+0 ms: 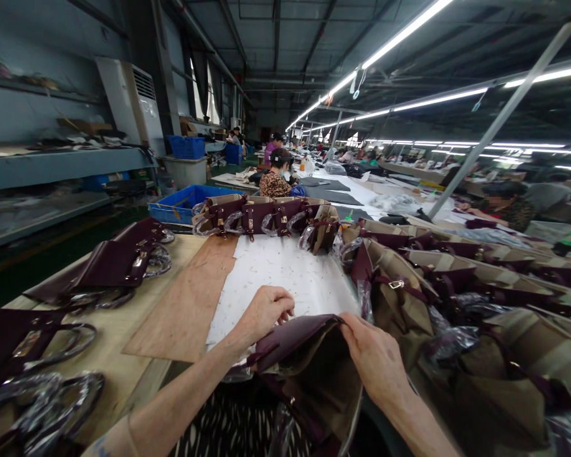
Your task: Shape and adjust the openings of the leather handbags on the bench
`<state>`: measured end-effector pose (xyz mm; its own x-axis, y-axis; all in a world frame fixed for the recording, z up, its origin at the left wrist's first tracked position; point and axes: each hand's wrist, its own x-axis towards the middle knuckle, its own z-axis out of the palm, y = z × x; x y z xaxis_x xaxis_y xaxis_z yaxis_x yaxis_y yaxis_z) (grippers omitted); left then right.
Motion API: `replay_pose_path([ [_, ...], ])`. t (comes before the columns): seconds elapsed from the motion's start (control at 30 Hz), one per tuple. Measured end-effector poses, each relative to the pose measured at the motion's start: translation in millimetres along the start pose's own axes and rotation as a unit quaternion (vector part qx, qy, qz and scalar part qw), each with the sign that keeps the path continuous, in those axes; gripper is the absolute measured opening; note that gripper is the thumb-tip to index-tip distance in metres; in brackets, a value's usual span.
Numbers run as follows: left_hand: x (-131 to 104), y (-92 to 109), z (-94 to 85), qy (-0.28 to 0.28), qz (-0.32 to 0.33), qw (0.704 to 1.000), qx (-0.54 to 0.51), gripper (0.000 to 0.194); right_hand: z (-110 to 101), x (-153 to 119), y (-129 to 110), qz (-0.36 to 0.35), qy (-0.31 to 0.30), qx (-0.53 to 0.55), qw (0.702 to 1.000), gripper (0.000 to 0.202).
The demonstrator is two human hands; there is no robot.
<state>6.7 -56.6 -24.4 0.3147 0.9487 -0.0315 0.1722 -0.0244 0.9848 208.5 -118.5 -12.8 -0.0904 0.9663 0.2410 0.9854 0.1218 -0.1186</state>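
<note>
Nearest of all, a maroon handbag (304, 355) sat at the tabletop's (99, 352) front edge, against the person's lap, its mouth gaping upward and its tan lining showing. Its long axis ran left to right, between the two hands. The left hand (265, 312) lay at the bag's left upper rim, fingers curled together in a pinch on the maroon flap. The right hand (375, 360) rested on the right rim, its grip closed over the edge, so both hands were touching the bag and neither was nearer than the other; the bag's body hung just below and between both grips.

Just beyond the bag lay a white speckled sheet (285, 279), with a brown board (190, 304) to the bag's left. Left of the bag lay flat maroon bags with wrapped handles (118, 263); right of it lay a heap of tan-lined bags (457, 279). Farther behind the bag stood a row of upright bags (266, 216), then a blue crate (183, 202), and a seated co-worker (276, 174) well away.
</note>
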Motion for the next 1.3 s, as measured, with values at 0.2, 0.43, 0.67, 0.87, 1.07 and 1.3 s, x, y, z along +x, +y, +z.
replay_pose_path([
  [0.2, -6.6, -4.2, -3.0, 0.02, -0.022, 0.998, 0.055, 0.024, 0.1, 3.7, -2.2, 0.014, -0.004, -0.026, 1.0, 0.018],
  [0.43, -15.0, -10.3, -9.4, 0.063, 0.0, 0.993, 0.103, 0.036, 1.6, 12.0, -3.5, 0.01, 0.003, -0.063, 0.998, 0.019],
  [0.67, -23.4, -18.3, -22.0, 0.0, -0.034, 0.998, -0.06, 0.038, -2.2, 22.3, -8.9, 0.019, -0.014, -0.089, 0.996, 0.021],
  [0.87, -39.1, -15.9, -29.2, -0.059, 0.004, 0.959, -0.277, 0.024, -5.4, 30.8, -14.0, 0.028, -0.015, -0.08, 0.996, 0.022],
  [1.07, -52.5, -9.3, -35.9, -0.089, 0.001, 0.929, -0.359, 0.017, -8.0, 36.3, -18.1, 0.034, -0.035, -0.092, 0.995, 0.022],
  [1.3, -58.9, -5.3, -40.8, -0.006, 0.026, 0.951, -0.309, 0.016, -10.5, 49.3, -23.7, 0.033, -0.044, -0.098, 0.994, 0.022],
])
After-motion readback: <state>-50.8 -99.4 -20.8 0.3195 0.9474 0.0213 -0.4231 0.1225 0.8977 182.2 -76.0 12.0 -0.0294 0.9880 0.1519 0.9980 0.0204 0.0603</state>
